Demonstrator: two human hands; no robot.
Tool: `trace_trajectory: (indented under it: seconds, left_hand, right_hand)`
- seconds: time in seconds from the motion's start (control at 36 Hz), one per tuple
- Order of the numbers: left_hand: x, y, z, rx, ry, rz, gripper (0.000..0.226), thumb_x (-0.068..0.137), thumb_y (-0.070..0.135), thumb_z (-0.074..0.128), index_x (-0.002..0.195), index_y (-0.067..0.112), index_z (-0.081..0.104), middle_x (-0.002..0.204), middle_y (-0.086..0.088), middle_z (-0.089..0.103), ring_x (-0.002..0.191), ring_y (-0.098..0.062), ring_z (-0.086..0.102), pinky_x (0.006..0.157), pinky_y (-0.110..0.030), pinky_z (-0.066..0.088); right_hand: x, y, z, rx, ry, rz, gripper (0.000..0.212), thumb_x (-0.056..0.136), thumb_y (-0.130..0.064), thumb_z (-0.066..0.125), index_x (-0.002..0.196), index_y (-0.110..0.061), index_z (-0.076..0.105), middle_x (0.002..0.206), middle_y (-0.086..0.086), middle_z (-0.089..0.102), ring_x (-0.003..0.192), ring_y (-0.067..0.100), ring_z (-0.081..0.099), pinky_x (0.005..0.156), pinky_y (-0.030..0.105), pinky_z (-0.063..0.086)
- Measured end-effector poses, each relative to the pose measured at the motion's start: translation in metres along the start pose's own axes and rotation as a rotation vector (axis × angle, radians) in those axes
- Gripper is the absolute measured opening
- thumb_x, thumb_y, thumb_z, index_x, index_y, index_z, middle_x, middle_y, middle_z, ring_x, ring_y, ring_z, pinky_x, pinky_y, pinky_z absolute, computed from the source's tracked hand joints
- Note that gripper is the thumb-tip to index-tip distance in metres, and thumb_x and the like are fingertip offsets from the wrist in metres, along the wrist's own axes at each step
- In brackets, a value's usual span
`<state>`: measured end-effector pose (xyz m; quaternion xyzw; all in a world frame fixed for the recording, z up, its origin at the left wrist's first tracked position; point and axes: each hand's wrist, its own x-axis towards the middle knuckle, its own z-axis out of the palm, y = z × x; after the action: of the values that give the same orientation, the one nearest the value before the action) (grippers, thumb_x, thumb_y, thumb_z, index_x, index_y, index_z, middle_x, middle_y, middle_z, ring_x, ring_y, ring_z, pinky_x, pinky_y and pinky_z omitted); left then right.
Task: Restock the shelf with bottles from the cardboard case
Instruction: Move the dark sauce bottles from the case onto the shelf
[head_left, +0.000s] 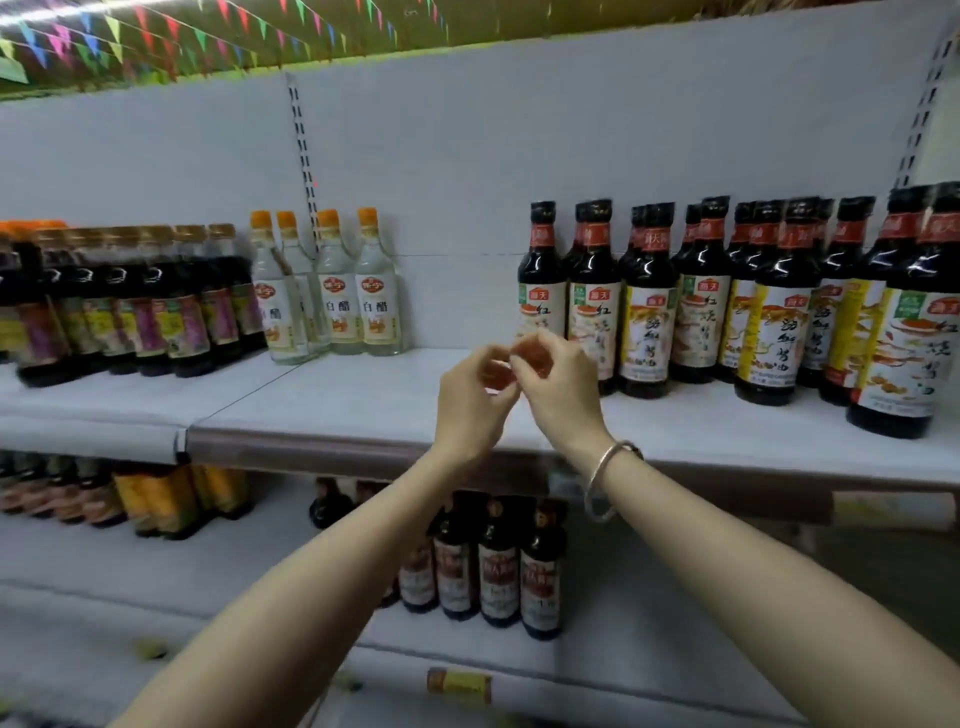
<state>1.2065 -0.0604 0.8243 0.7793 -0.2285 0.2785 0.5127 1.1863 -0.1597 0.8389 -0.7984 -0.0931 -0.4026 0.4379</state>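
Head view: shelf (363, 400) has a bare gap mid-run, straight ahead of both hands. Left hand (470, 400) and right hand (558, 387) touch at curled fingertips, no bottle held; anything tiny pinched, cannot tell. Gap lies between four clear bottles (332, 291) on the left and dark bottles (727, 301) on the right, a dozen-odd, all upright. Case not in view. Hands equally near the gap.

Shelf (363, 395): white. Soy sauce bottles (649, 301): dark, with black caps, red neck bands and white-and-yellow labels. Vinegar bottles (376, 291): clear, capped orange. Bunting (156, 36): multicoloured triangles. Bracelet (605, 475): silver.
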Motion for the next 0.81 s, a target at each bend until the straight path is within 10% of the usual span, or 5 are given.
trace_trajectory:
  seconds: [0.39, 0.81]
  left_hand:
    - [-0.224, -0.163, -0.137, 0.221, -0.193, -0.474, 0.009, 0.082, 0.022, 0.073, 0.076, 0.018, 0.067, 0.068, 0.009, 0.066, 0.064, 0.000, 0.061, 0.059, -0.018, 0.051]
    - [-0.554, -0.357, -0.118, 0.276, -0.486, -0.975, 0.029, 0.079, 0.007, 0.072, 0.107, 0.015, 0.065, 0.098, -0.002, 0.068, 0.088, -0.017, 0.064, 0.079, -0.029, 0.052]
  right_hand:
    - [-0.242, 0.005, 0.152, -0.198, -0.433, 0.208, 0.025, 0.087, -0.031, 0.064, 0.067, -0.016, 0.067, 0.064, 0.002, 0.064, 0.062, 0.018, 0.059, 0.052, 0.031, 0.041]
    - [-0.583, 0.175, 0.217, -0.367, -1.009, 0.700, 0.019, 0.077, -0.031, 0.073, 0.092, -0.022, 0.068, 0.082, -0.004, 0.065, 0.083, 0.018, 0.063, 0.074, 0.033, 0.052]
